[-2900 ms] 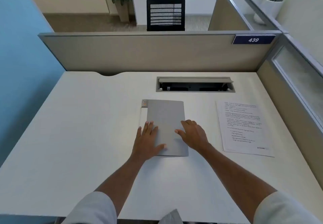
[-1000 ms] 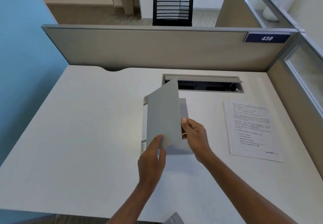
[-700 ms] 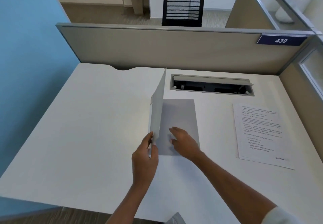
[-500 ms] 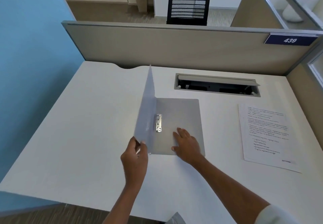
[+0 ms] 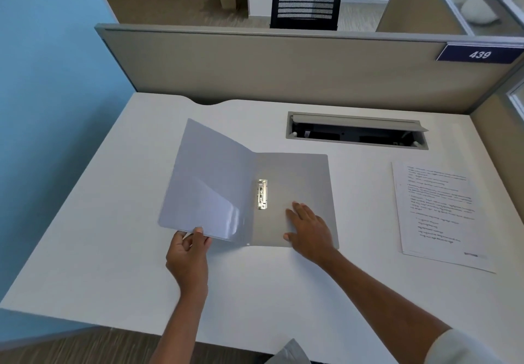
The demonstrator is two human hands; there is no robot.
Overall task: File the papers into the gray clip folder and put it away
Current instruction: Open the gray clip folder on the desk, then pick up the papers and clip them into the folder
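The gray clip folder [image 5: 297, 176] lies spread wide in the middle of the white desk, its metal clip [image 5: 262, 194] showing beside the spine. My left hand [image 5: 188, 253] pinches the near edge of the front cover [image 5: 209, 182], which still slopes a little above the desk. My right hand [image 5: 307, 230] rests flat, fingers apart, on the back cover's inner face. The printed papers [image 5: 438, 213] lie in a neat stack at the right, apart from the folder and untouched.
A cable slot [image 5: 357, 131] with a raised lid is cut into the white desk [image 5: 113, 250] behind the folder. A beige partition [image 5: 269, 65] with a "439" plate [image 5: 479, 54] closes the back, a blue wall [image 5: 42, 80] the left.
The folder was closed under both hands; my left hand has since swung its front cover up and over to the left, exposing the clip, while my right hand holds the back cover down.
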